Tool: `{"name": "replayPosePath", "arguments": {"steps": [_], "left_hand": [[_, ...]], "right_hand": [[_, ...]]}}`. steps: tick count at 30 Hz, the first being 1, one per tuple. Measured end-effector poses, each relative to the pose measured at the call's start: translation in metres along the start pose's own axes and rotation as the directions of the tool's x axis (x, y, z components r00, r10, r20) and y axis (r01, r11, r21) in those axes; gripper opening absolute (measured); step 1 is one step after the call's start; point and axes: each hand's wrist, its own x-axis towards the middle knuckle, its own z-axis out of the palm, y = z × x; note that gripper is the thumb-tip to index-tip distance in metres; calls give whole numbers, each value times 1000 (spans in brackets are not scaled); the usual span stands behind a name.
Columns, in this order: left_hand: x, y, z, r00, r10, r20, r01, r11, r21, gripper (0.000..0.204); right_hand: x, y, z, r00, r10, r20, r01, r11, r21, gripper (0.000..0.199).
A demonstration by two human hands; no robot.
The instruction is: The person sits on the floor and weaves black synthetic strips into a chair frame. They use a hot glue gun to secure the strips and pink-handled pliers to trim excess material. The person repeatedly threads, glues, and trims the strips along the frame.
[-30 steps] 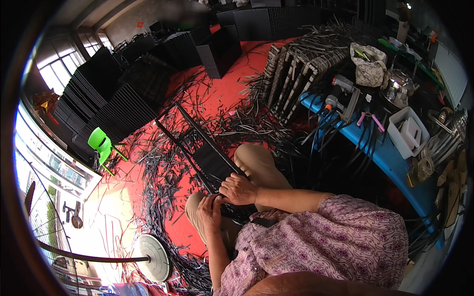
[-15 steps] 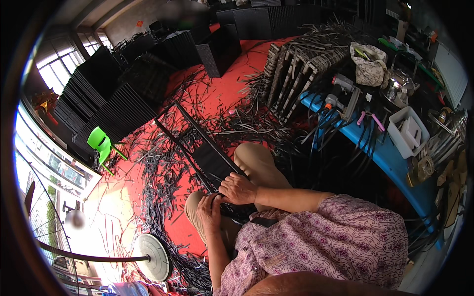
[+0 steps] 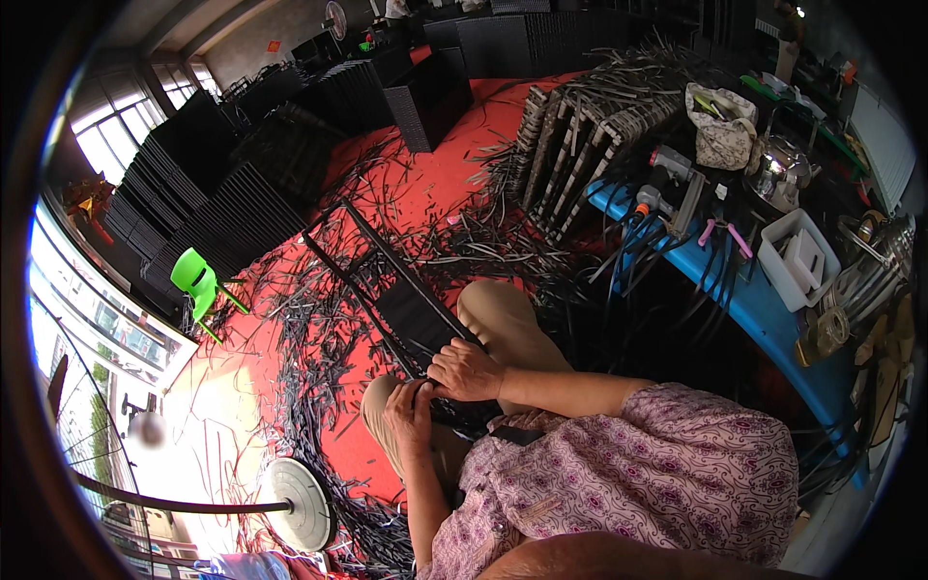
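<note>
While seated, left hand (image 3: 411, 411) and right hand (image 3: 464, 369) both curled shut on near end of black woven frame (image 3: 387, 290) laid across knees. Far end over red floor (image 3: 425, 193). Hemmed right by blue tabletop (image 3: 764, 319); loose strips (image 3: 309, 387) left.

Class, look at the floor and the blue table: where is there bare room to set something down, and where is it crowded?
Bare red floor lies between the black panel stacks and the upright woven frames. Another bare patch lies beside the green chair. Loose black strips crowd the floor around the frame under both hands. The blue table is crowded with tools and a white tub.
</note>
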Motion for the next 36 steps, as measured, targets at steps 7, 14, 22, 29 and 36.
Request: {"name": "replayPosePath", "arguments": {"steps": [7, 14, 22, 29, 36], "left_hand": [[-1, -1, 1, 1000, -5, -8, 5, 1000, 4, 27], [-2, 6, -1, 1000, 11, -19, -10, 999, 48, 27], [5, -14, 0, 997, 33, -64, -37, 998, -57, 21], [70, -6, -38, 998, -54, 38, 63, 955, -290, 30], [108, 5, -92, 956, -112, 272, 232, 853, -468, 31]], "right_hand": [[1, -1, -7, 1000, 1, 15, -1, 999, 33, 34], [-2, 1, 4, 1000, 8, 5, -8, 1000, 5, 35], [14, 3, 5, 998, 20, -56, -17, 998, 63, 34], [76, 12, -31, 990, 58, -125, -57, 998, 11, 39], [126, 9, -61, 987, 28, -158, -15, 996, 86, 54]]}}
